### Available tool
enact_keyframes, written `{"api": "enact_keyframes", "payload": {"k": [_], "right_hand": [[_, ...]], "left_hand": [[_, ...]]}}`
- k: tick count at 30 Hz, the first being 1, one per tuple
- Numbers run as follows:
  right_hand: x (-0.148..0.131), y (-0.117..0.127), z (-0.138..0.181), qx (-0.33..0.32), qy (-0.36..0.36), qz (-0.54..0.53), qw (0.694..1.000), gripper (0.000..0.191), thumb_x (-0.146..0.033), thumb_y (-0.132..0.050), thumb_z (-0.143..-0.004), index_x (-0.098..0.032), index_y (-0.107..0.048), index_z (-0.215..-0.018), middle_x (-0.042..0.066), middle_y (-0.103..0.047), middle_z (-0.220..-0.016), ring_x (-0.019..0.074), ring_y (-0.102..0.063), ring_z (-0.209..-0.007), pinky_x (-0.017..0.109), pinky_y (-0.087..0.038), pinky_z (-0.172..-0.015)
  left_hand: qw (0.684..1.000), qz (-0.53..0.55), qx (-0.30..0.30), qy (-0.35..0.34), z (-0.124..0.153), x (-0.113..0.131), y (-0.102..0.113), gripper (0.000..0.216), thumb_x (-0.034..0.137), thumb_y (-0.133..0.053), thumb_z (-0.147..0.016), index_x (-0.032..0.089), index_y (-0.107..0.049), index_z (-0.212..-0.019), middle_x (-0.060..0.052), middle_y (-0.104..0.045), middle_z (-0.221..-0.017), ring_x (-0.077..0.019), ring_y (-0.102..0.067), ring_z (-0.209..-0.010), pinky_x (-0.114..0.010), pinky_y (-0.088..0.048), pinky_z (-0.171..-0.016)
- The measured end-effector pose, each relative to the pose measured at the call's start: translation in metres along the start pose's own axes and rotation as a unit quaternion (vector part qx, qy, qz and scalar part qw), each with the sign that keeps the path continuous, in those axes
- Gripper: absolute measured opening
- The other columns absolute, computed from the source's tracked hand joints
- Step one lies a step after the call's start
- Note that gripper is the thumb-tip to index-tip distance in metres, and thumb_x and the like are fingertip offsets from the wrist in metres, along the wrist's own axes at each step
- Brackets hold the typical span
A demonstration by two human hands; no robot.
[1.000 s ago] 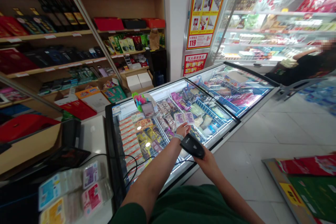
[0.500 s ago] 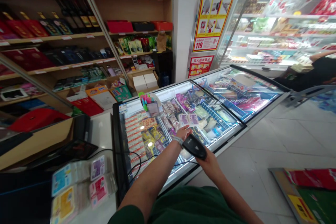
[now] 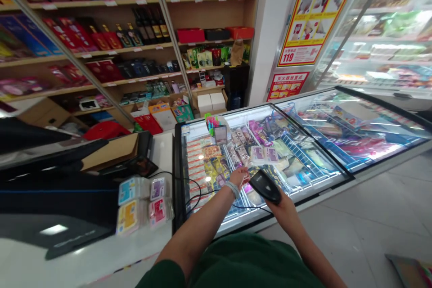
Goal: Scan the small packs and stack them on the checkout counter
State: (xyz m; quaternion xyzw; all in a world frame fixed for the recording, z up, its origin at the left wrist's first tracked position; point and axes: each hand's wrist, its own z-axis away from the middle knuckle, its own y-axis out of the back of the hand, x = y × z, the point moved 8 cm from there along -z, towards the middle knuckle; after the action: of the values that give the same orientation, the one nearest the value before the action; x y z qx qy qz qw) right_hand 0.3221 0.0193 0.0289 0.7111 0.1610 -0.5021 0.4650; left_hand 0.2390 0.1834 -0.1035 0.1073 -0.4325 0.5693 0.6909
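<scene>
My right hand (image 3: 284,206) is closed round a black handheld barcode scanner (image 3: 265,186), whose head points up and left. My left hand (image 3: 239,176), with a light band at the wrist, is just left of the scanner's head, apart from it. Its fingers are curled in, and whatever they may hold is hidden. Both hands are above the glass top of a chest freezer (image 3: 319,184). Just beyond them, two clear packs with purple labels (image 3: 264,154) lie side by side, seemingly on the glass. A black cable (image 3: 251,207) runs across the freezer toward my right hand.
Several plastic packs with coloured labels (image 3: 128,216) stand on the white counter (image 3: 97,256) at left, beside a dark machine (image 3: 50,216) and an open carton (image 3: 111,153). A colourful item (image 3: 212,122) is at the freezer's far left. Stocked shelves (image 3: 141,47) rise behind.
The view has swung left, bringing more counter and shelving into sight. My left hand has drawn slightly away from the scanner's head; my right hand still grips the scanner.
</scene>
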Motion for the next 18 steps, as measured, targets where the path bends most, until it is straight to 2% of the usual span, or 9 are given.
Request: {"api": "enact_keyframes", "payload": {"k": [5,10,14,18], "right_hand": [[-0.001,-0.009,-0.005,-0.018,0.002,0.019,1.000,0.042,-0.030,-0.059,-0.072,-0.019,-0.063,-0.112,0.007,-0.073,-0.101,0.0284,-0.068,-0.096,0.038,-0.054,-0.082],[-0.010,-0.016,-0.008,-0.030,0.008,0.041,0.999,0.043,-0.035,-0.058,-0.071,-0.019,-0.064,-0.110,0.006,-0.074,-0.096,0.0279,-0.068,-0.092,0.036,-0.054,-0.079],[-0.017,-0.019,-0.008,-0.036,0.002,0.051,0.998,0.039,-0.037,-0.056,-0.072,-0.019,-0.066,-0.105,0.005,-0.074,-0.093,0.0275,-0.069,-0.091,0.034,-0.053,-0.077],[-0.019,-0.022,-0.008,-0.036,0.006,0.059,0.998,0.039,-0.036,-0.055,-0.072,-0.020,-0.065,-0.105,0.005,-0.074,-0.092,0.0274,-0.069,-0.090,0.034,-0.053,-0.076]], "left_hand": [[0.999,-0.021,0.034,-0.027,0.015,0.008,0.036,0.027,0.007,-0.067,-0.071,0.013,-0.069,-0.098,-0.010,-0.070,-0.089,-0.0170,-0.065,-0.080,-0.034,-0.051,-0.082],[0.995,-0.057,0.059,-0.053,0.033,0.017,0.065,0.028,0.009,-0.066,-0.071,0.012,-0.069,-0.099,-0.011,-0.070,-0.097,-0.0168,-0.065,-0.084,-0.033,-0.052,-0.080],[0.983,-0.145,0.066,-0.091,0.046,0.023,0.086,0.033,0.010,-0.061,-0.077,0.013,-0.067,-0.109,-0.013,-0.069,-0.111,-0.0185,-0.065,-0.093,-0.032,-0.053,-0.080],[0.952,-0.252,0.085,-0.151,0.058,0.033,0.107,0.031,0.008,-0.055,-0.080,0.013,-0.067,-0.108,-0.012,-0.070,-0.112,-0.0180,-0.066,-0.099,-0.033,-0.052,-0.088]]}}
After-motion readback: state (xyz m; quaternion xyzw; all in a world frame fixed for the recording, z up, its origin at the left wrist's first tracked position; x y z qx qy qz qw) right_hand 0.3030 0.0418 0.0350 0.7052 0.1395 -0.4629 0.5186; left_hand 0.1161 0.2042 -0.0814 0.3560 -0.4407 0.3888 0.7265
